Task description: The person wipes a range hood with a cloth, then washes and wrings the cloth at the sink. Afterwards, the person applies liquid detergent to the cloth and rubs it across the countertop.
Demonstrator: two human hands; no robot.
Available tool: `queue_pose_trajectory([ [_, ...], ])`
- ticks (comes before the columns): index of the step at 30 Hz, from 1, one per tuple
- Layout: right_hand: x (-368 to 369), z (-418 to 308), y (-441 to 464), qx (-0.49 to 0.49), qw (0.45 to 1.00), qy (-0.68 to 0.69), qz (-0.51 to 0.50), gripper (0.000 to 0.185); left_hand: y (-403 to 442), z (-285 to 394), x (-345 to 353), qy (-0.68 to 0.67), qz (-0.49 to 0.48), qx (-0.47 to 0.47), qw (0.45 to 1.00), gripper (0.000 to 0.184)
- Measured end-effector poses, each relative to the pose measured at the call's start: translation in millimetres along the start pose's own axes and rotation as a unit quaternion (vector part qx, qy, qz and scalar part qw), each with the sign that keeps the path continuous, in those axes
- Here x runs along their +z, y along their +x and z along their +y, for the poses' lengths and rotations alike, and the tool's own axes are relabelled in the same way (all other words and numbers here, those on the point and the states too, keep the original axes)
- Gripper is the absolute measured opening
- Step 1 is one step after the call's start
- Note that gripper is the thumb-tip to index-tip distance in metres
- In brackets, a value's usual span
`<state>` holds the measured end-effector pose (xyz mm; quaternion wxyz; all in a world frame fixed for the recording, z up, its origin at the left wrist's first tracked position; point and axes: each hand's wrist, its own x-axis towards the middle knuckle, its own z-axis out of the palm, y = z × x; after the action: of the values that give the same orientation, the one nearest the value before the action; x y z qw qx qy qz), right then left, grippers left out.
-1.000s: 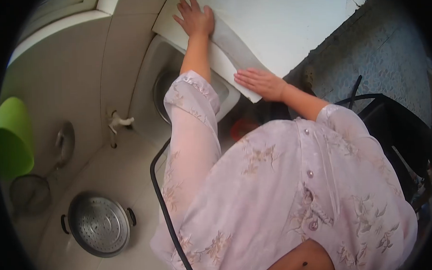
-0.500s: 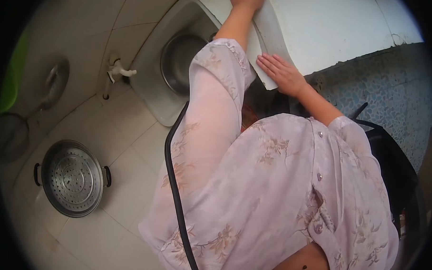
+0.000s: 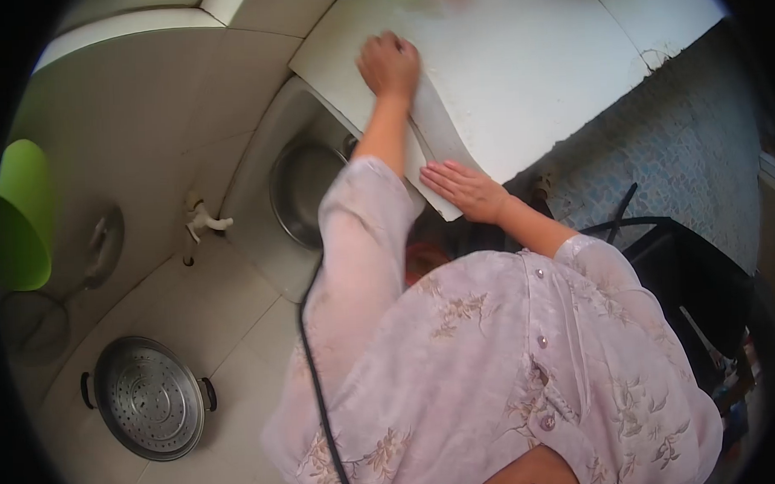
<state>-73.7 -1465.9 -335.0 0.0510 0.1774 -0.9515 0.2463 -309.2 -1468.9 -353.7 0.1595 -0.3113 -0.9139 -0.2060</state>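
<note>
My left hand [image 3: 389, 67] is on the white countertop [image 3: 518, 84], beside the upper part of a pale flat strip [image 3: 439, 121]. Its fingers are curled in, and what they hold, if anything, is hidden. My right hand [image 3: 467, 192] lies flat with outstretched fingers across the lower end of the strip, near the counter's front corner. The strip runs along the counter edge beside the sink [image 3: 257, 174]. A round metal pot [image 3: 296, 198] is inside the sink, partly covered by my left sleeve.
A perforated metal steamer pan [image 3: 150, 400] rests on tiles at the lower left. A white tap [image 3: 203, 221] juts from the wall, near a green container [image 3: 24, 216]. A black cable [image 3: 316, 389] hangs before my body. A black bag-like object [image 3: 687, 274] is at the right.
My left hand was spread flat a second ago; its fingers are now curled. My right hand stays flat at the strip's lower end. The camera view has shifted back and forth.
</note>
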Motion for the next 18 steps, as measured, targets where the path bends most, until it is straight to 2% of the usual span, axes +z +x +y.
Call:
queue_pose_trajectory([
  [1, 2, 1, 0, 0.0, 1.0, 0.004, -0.019, 0.058, 15, 7, -16, -0.008, -0.074, -0.054, 0.996, 0.028],
  [2, -3, 1, 1, 0.002, 0.999, 0.035, -0.028, 0.06, 4, 7, -15, -0.005, -0.082, -0.058, 0.995, 0.028],
  [4, 3, 2, -1, -0.01, 1.0, -0.003, 0.011, 0.059, -5, 8, -9, 0.019, -0.012, -0.075, 0.997, 0.054],
  [5, 2, 3, -1, -0.01, 1.0, 0.0, 0.013, 0.059, -16, 12, -26, -0.032, -0.206, -0.141, 0.968, 0.073],
  [6, 0, 3, 0, -0.01, 1.0, 0.0, 0.003, 0.058, -38, 12, -34, -0.076, -0.244, -0.071, 0.964, 0.07],
  [7, -1, 2, 1, -0.01, 1.0, 0.0, -0.006, 0.057, -73, -8, -11, -0.13, -0.235, 0.038, 0.962, 0.069],
  [8, 1, 1, 0, -0.01, 1.0, 0.003, -0.005, 0.057, -90, 28, -57, -0.179, -0.277, -0.025, 0.944, 0.066],
  [9, 7, 2, -3, 0.0, 0.999, 0.017, -0.043, 0.056, -104, 46, -81, -0.166, -0.292, 0.008, 0.942, 0.061],
  [10, 17, 4, -7, 0.009, 0.996, 0.031, -0.084, 0.055, -103, 49, -77, -0.166, -0.295, 0.006, 0.941, 0.061],
  [12, 26, 6, -9, -0.016, 0.996, 0.07, -0.052, 0.057, -97, 49, -61, -0.029, -0.202, 0.086, 0.975, 0.056],
  [13, 16, 2, -6, -0.008, 0.999, 0.028, -0.027, 0.057, -75, 45, -40, -0.008, -0.191, 0.072, 0.979, 0.053],
  [15, 3, 1, -1, 0.0, 1.0, -0.021, 0.0, 0.058, -34, 25, -9, 0.046, -0.102, 0.049, 0.993, 0.051],
  [17, 3, 0, -2, 0.0, 1.0, -0.008, -0.005, 0.059, 8, 27, -20, -0.007, -0.106, -0.013, 0.994, 0.051],
  [18, 2, 2, -1, -0.003, 1.0, -0.005, -0.002, 0.059, 7, 23, -18, -0.007, -0.103, -0.01, 0.995, 0.051],
])
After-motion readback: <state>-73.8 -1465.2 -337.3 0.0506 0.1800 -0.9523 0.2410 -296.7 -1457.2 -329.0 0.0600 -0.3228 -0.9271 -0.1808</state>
